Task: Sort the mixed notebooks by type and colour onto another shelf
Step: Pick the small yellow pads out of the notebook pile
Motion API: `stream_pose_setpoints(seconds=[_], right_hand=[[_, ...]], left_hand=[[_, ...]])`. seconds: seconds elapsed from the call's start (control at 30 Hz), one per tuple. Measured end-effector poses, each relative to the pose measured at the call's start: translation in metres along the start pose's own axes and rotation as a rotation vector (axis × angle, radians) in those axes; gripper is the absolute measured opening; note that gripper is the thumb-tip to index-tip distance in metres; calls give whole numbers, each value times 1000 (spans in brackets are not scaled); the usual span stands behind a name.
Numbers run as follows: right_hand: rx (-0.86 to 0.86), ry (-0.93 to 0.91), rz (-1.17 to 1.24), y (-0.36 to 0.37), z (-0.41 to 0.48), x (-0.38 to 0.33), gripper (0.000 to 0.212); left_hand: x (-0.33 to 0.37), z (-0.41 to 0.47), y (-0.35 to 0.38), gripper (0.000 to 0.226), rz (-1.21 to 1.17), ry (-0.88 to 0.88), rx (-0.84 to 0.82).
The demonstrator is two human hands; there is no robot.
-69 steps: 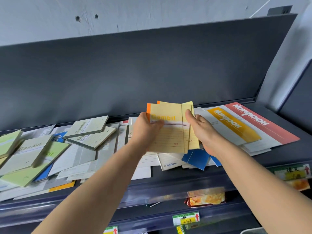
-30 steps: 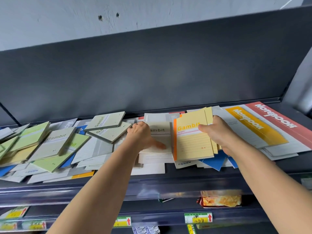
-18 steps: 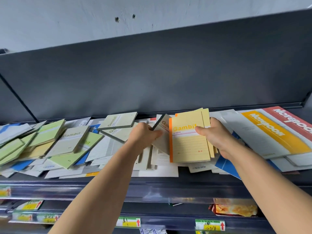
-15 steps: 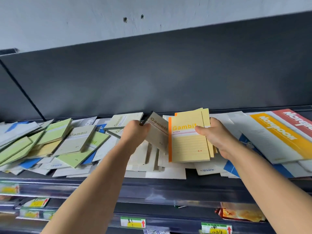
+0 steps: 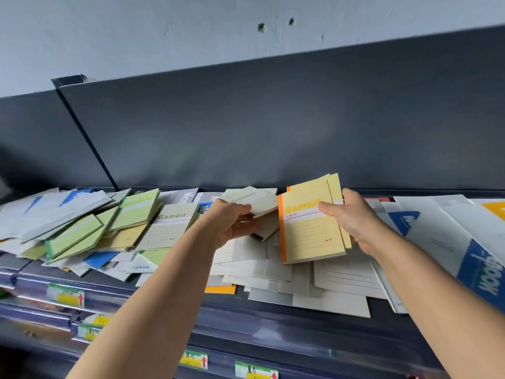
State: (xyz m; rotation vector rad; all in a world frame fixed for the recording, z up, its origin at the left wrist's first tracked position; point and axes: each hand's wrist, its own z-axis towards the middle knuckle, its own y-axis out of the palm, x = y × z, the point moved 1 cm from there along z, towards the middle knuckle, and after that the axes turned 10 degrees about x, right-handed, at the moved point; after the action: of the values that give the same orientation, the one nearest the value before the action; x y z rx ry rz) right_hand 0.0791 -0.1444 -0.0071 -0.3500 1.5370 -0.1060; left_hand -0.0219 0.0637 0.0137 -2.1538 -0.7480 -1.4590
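Observation:
My right hand [image 5: 355, 218] holds a small stack of yellow Gambit notebooks [image 5: 308, 231] with an orange spine, lifted above the shelf at centre right. Just to the left, my left hand [image 5: 228, 224] grips a grey-beige Gambit notebook [image 5: 257, 201], raised off the heap and tilted. Under both hands lies a loose layer of white and grey notebooks [image 5: 273, 272]. At the left a jumble of green, beige and yellow Gambit notebooks [image 5: 131, 222] overlaps.
Large white and blue notebooks [image 5: 448, 242] spread over the right end of the dark shelf [image 5: 273, 321]. A dark back panel [image 5: 273, 127] rises behind. Lower shelves with yellow-green price tags [image 5: 67, 295] run below the front edge.
My left hand has picked a grey-beige notebook out of the heap and lifted it. My right hand keeps the yellow stack in the same grip. The view has swung left.

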Motion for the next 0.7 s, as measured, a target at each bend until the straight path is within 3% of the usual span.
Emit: stream_pose_setpoints(seconds=[0.33,0.43,0.63,0.7], right_hand=[[-44,13,-62,11,14,-7,22],[-62,11,-70,12,16,-5,23],[-78,47,-89,16,19,5,24],[-72,46,-88,16,19,5,27]], left_hand=[[4,30,-13,24,-94,9,236],[2,37,-9,27,-124,-15,238],[10,47,-1,12,-302,-58,269],[13,50,7,14,-255,-41,269]])
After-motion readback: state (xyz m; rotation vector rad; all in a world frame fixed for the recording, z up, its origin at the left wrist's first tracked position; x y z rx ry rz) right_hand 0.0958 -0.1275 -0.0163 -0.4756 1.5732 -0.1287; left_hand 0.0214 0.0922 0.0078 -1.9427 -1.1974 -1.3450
